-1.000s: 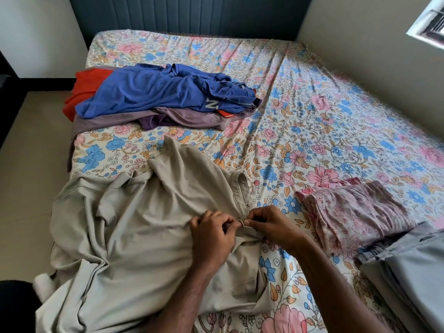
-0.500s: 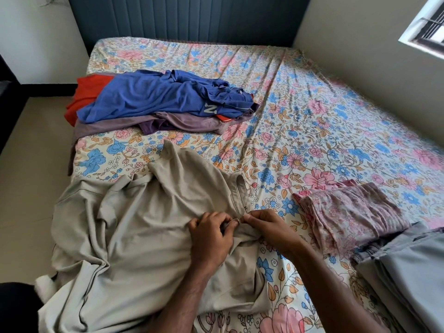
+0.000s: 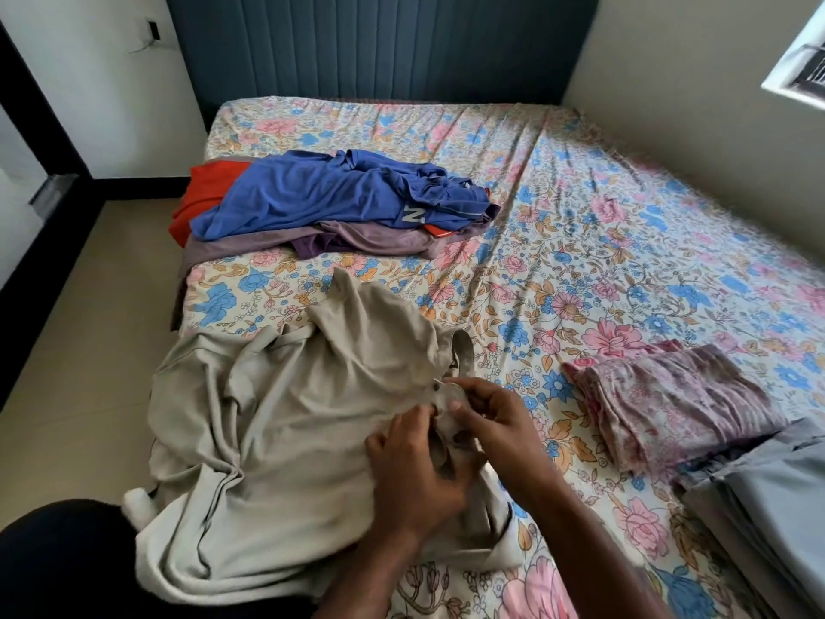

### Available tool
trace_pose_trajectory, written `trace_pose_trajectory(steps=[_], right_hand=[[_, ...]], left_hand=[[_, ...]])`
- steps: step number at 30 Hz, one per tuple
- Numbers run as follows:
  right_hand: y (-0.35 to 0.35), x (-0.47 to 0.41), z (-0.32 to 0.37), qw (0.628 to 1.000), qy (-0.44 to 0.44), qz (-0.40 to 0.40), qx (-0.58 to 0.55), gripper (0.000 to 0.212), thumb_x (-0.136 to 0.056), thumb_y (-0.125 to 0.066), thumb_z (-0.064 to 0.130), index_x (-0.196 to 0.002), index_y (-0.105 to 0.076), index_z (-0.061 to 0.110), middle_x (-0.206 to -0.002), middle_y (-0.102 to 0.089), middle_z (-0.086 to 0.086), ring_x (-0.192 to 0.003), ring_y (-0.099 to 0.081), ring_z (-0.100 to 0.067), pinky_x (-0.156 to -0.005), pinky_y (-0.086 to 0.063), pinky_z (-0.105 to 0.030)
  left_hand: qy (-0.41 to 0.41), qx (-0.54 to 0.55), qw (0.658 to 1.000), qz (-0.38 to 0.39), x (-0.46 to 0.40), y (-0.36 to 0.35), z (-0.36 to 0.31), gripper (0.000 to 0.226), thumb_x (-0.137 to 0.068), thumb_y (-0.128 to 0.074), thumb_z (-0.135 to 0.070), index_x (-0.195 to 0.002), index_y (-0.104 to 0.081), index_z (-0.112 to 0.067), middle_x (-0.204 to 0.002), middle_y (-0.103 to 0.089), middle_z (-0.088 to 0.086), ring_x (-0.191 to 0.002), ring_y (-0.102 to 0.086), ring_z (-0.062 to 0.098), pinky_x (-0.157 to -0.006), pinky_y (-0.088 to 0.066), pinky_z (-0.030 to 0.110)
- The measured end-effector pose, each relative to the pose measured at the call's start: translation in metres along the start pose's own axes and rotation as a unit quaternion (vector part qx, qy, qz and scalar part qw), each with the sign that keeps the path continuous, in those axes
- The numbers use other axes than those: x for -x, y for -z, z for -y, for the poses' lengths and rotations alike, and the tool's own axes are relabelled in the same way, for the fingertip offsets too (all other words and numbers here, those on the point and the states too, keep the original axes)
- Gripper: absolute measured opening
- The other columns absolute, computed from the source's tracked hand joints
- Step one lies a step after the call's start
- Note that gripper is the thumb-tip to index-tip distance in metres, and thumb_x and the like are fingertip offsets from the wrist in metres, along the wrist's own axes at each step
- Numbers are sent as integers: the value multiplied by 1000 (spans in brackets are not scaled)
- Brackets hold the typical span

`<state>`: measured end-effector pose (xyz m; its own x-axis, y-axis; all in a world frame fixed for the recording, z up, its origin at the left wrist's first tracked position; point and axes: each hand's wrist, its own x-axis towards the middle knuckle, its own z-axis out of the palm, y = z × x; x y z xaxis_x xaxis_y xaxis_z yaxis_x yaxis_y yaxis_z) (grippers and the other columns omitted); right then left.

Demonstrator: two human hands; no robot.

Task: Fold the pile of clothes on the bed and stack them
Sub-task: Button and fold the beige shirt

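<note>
A crumpled beige garment (image 3: 285,422) lies spread over the near left part of the bed. My left hand (image 3: 413,462) grips its fabric by the buttoned placket. Just right of it, my right hand (image 3: 495,422) pinches the same placket near a small button. Farther back on the left lies the unfolded pile: a blue shirt (image 3: 321,194) on top, a mauve garment (image 3: 357,241) under it and an orange one (image 3: 201,196) at the left edge. At the right lie a folded pink floral garment (image 3: 669,404) and folded grey clothes (image 3: 777,502).
The bed carries a floral sheet (image 3: 580,243) and stands against a dark padded headboard (image 3: 379,42). A wall with a window (image 3: 799,78) runs along the right side. Tiled floor (image 3: 89,332) lies to the left. My dark-clad knee (image 3: 58,560) is at the lower left.
The camera has tilted up, so more of the headboard shows. Both hands have shifted slightly along the placket and stay on the beige garment.
</note>
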<state>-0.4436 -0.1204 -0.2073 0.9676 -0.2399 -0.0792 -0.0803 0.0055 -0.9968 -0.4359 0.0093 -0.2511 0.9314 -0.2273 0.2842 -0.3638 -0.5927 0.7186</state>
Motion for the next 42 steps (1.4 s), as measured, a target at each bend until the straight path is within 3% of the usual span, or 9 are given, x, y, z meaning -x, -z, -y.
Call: trace_pose_trajectory(steps=[6,13,18,20,24,29,34,39,42], right_hand=[[-1,-2,10,986,50,41,154,53,-84,-63,-15,-119,-70,24,-111,-75,12,-103,-69,-7,-76,-56,-30],[13,-58,-5,896,97,71,427,66,-81,-84,34,-137,-52,49,-154,-18,2,-134,-22,-12,-110,-21,-34],[-5,-118,6,875,137,193,422,22,-93,-73,36,-115,-72,32,-126,-62,8,-120,-53,-8,-102,-43,-37],[-15,-134,27,881,141,211,399,13,-99,-67,24,-110,-73,27,-105,-69,11,-94,-63,-3,-86,-50,-33],[-34,-160,98,918,229,127,298,11,-91,-68,33,-86,-73,25,-81,-70,6,-75,-65,-11,-67,-53,-36],[-65,-180,201,925,339,37,168,21,-86,-78,10,-90,-57,10,-75,-55,4,-68,-47,-3,-63,-41,-27],[-69,-186,296,928,357,-53,93,47,-75,-91,29,-109,-60,21,-84,-67,2,-64,-59,-1,-63,-51,-21],[-37,-187,332,931,142,297,158,33,-78,-85,27,-90,-72,-1,-87,-72,-16,-76,-69,-24,-72,-58,-34],[-30,-192,329,893,106,235,369,30,-93,-71,38,-76,-70,13,-68,-60,-2,-62,-54,-12,-57,-45,-26]], left_hand=[[128,209,968,-50,-25,10,16,17,-82,-67,-35,-96,-66,-25,-83,-73,-6,-81,-71,20,-75,-57,41],[284,509,812,1,-71,71,3,31,-100,-44,1,-108,-71,-10,-104,-76,11,-97,-70,29,-85,-59,38],[208,446,865,101,-99,150,0,29,-99,-52,-27,-100,-69,-4,-93,-77,-4,-92,-71,11,-93,-55,29],[91,156,976,122,-114,181,6,35,-81,-77,-43,-84,-53,-18,-70,-62,-20,-66,-57,-1,-66,-48,22],[37,-239,961,132,-152,228,43,64,-69,-74,-19,-124,-42,-13,-109,-64,10,-102,-62,31,-78,-48,36],[-22,-44,998,-28,-203,302,29,51,-73,-74,3,-108,-51,-26,-95,-63,-1,-85,-64,3,-74,-48,26],[-69,52,979,-185,-248,368,-22,26,-87,-72,1,-84,-70,-24,-85,-73,7,-74,-65,13,-74,-49,27],[7,271,923,-274,-280,417,-77,35,-96,-51,3,-76,-66,-23,-70,-67,-3,-70,-58,16,-65,-46,27],[17,371,907,-197,-281,428,-98,24,-99,-52,-12,-77,-61,-17,-60,-63,-5,-68,-53,16,-63,-43,29]])
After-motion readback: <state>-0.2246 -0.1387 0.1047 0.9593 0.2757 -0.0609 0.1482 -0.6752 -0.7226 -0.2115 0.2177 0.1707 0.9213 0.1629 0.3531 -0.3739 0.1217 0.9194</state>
